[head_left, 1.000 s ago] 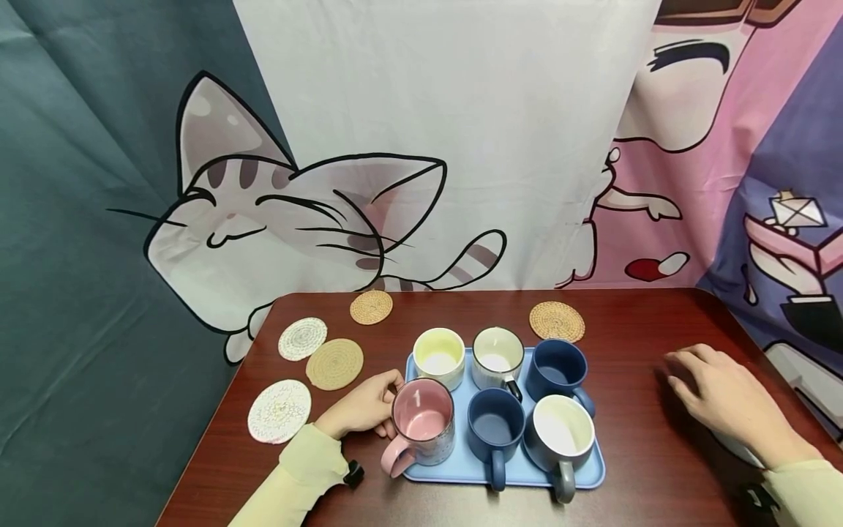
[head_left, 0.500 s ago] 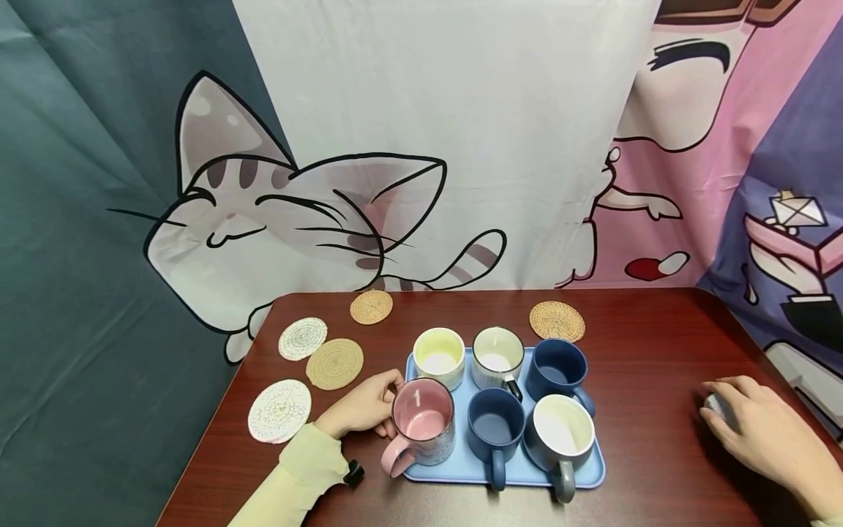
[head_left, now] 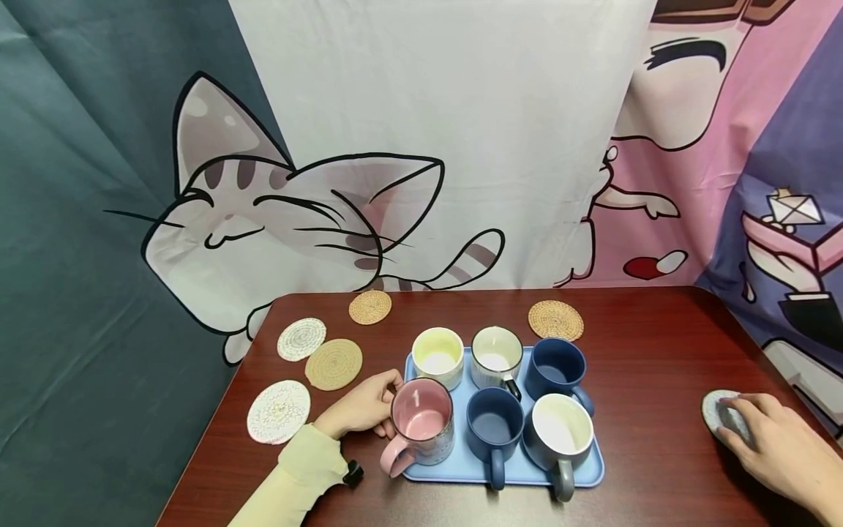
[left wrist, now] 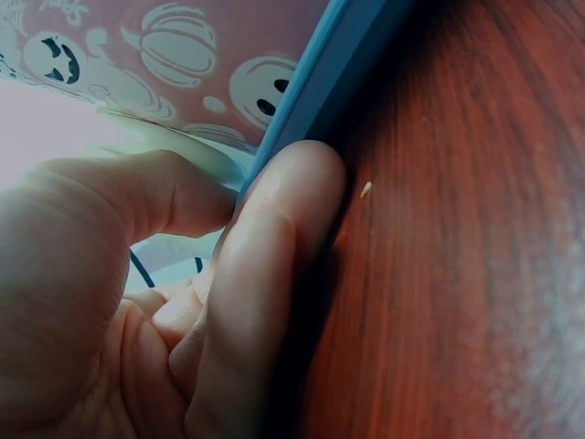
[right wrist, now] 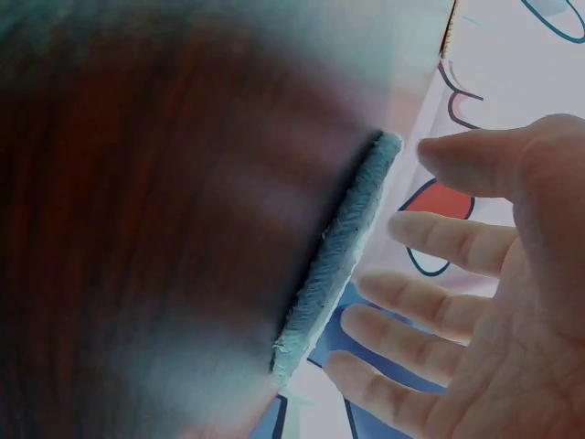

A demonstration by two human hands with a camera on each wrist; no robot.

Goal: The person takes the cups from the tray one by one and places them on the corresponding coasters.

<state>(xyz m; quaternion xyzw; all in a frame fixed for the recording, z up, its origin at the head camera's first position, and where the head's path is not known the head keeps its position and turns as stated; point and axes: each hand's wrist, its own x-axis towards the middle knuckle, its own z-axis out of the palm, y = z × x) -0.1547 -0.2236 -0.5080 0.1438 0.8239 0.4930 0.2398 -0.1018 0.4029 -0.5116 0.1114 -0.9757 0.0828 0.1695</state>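
My left hand (head_left: pixel 365 402) pinches the left rim of a light blue tray (head_left: pixel 596 470) between thumb and fingers; the left wrist view shows the rim (left wrist: pixel 297 101) caught there. Right beside it on the tray stands a pink mug (head_left: pixel 437 439) with printed pumpkins and ghosts. Several more mugs share the tray, among them a blue mug (head_left: pixel 484 435) and a grey mug with a white inside (head_left: pixel 546 443). At the table's right side, my right hand (head_left: pixel 780 450) hovers over a round grey coaster (head_left: pixel 713 405). Its fingers are spread and apart from the coaster's edge in the right wrist view.
Left of the tray lie a white coaster (head_left: pixel 278 412), a tan coaster (head_left: pixel 334 364) and smaller ones. Another woven coaster (head_left: pixel 556 320) lies behind the tray. A printed cloth (head_left: pixel 514 110) hangs along the table's back edge.
My right hand has drawn back toward the lower right, over the grey coaster, uncovering more of it. The left hand, tray and mugs have stayed put.
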